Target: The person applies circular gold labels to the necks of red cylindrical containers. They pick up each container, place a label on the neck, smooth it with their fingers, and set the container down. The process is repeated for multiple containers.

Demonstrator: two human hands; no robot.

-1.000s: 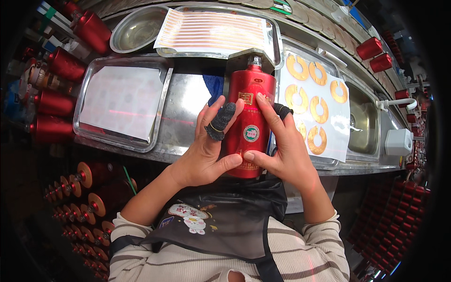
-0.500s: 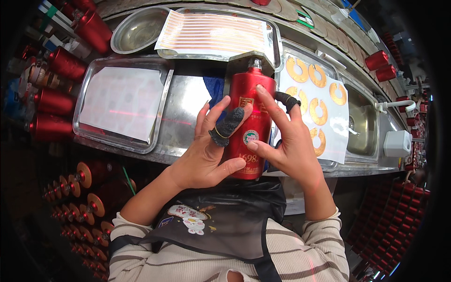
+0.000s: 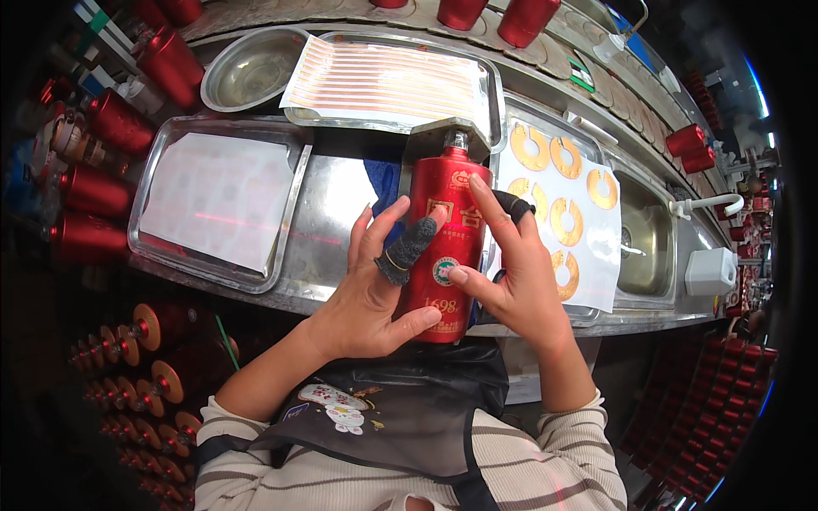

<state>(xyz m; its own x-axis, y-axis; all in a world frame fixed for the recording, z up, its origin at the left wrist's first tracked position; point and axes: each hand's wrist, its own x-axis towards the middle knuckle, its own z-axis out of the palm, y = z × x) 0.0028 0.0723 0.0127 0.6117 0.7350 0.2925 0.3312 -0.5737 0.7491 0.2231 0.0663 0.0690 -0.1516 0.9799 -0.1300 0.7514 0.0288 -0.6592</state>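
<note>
A red bottle point(image 3: 447, 243) with gold and green markings lies in front of me, its clear-topped neck toward a metal holder point(image 3: 452, 128). My left hand point(image 3: 362, 302) is on its left side, fingers apart, the thumb and a black-cotted fingertip touching the front. From the right, my right hand point(image 3: 520, 268) reaches over with its index fingertip near the shoulder and its thumb beside the round green emblem. Another finger of that hand wears a black finger cot and stands off the bottle. The bottle's underside is hidden.
A tray of striped decal strips point(image 3: 388, 81) and a steel bowl point(image 3: 256, 68) stand behind. To the left is a tray with a white sheet point(image 3: 217, 196); to the right, a sheet of gold ring decals point(image 3: 545, 183) and a sink point(image 3: 652, 243). Behind runs a slatted conveyor point(image 3: 528, 64).
My right index finger has shifted slightly, uncovering a gold crest near the bottle's shoulder. More red bottles show on the conveyor. The whole view has tilted a little.
</note>
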